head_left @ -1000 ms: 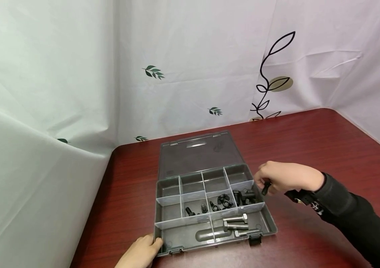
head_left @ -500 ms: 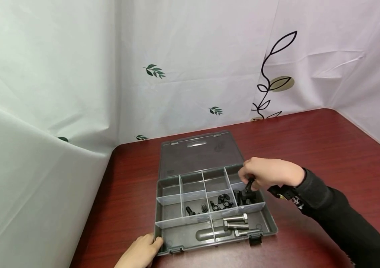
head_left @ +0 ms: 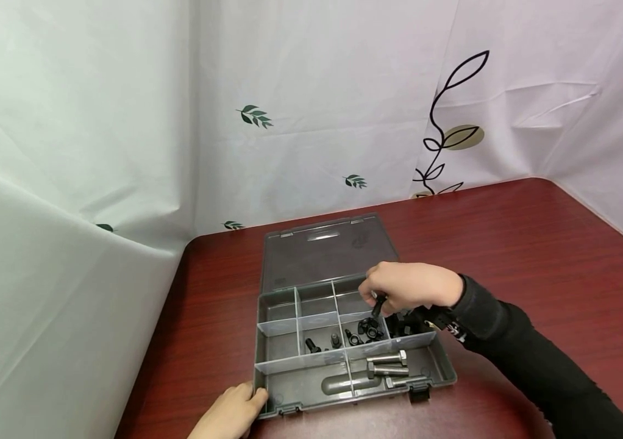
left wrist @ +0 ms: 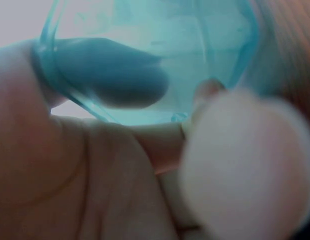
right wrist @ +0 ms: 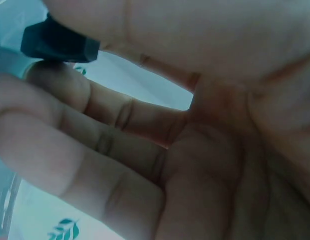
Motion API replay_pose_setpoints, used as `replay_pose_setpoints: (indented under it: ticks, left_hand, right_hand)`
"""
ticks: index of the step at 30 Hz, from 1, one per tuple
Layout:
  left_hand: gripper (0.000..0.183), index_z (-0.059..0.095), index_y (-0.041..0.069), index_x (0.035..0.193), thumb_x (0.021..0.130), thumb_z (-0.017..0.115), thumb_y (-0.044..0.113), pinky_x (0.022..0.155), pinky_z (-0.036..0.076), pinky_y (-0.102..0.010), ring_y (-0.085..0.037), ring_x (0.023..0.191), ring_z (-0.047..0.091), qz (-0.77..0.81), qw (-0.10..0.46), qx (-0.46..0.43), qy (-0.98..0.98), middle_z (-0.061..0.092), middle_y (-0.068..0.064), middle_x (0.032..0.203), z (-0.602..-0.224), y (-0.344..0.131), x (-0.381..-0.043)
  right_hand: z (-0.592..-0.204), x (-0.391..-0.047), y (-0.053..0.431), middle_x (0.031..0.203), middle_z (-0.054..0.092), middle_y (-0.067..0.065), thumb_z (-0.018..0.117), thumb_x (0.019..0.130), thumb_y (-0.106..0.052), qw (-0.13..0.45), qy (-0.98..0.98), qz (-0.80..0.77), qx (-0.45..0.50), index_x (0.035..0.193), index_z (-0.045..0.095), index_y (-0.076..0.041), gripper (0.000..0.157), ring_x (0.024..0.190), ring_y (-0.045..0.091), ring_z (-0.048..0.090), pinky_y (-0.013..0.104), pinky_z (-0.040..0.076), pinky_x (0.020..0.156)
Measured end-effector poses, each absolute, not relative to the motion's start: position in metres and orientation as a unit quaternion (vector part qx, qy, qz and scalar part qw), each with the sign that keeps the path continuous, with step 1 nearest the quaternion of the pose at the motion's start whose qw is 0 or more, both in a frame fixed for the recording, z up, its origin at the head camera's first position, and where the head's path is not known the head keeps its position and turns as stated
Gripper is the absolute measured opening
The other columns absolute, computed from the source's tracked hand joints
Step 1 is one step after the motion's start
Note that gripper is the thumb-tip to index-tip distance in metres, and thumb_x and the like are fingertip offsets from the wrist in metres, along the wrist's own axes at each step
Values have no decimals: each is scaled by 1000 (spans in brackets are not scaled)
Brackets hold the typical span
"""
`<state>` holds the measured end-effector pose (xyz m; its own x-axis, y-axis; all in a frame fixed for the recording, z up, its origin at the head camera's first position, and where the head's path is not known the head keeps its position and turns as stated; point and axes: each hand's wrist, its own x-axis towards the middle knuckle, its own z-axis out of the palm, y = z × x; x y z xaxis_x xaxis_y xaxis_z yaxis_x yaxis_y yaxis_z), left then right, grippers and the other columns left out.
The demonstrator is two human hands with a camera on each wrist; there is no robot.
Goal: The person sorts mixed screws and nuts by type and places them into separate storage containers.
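Observation:
My left hand (head_left: 231, 410) grips the front left corner of a grey compartment box (head_left: 311, 405), thumb over the rim. In the left wrist view the thumb (left wrist: 109, 72) lies against the box's see-through wall (left wrist: 215, 50), with curled fingers below. My right hand (head_left: 411, 284) pinches a black bolt (head_left: 378, 305) between thumb and index finger, its hex head showing in the right wrist view. This bolt hangs over the middle-row compartment with black wing-shaped fasteners (head_left: 368, 328). More black bolts (head_left: 406, 324) lie one compartment to the right, partly hidden by the hand.
The box's dark see-through lid (head_left: 325, 256) lies folded back behind it. Several silver bolts (head_left: 388, 370) lie in the front right compartment. Two black bolts, one at the left (head_left: 312, 346), occupy another middle compartment. A red-brown table (head_left: 509, 244) meets white curtains (head_left: 311, 73).
My right hand has moved left with the black bolt, from beyond the box's right side, across the black bolt compartment, to the one beside it. The left hand stays at the corner.

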<state>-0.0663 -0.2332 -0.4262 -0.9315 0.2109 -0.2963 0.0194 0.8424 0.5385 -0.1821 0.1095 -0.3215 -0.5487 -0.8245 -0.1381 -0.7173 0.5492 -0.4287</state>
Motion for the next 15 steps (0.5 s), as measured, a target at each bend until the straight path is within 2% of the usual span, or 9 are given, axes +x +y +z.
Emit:
replay_pose_setpoints:
  ticks: [15]
  left_hand:
    - [33, 41, 14, 64, 92, 44, 31, 57, 35, -33, -17, 57, 40, 278, 171, 63, 943, 41, 0, 59, -425, -233, -66]
  right_hand:
    - [-324, -185, 75, 78, 46, -6, 70, 76, -7, 150, 842, -158, -493, 78, 50, -18, 24, 69, 7, 40, 22, 36, 62]
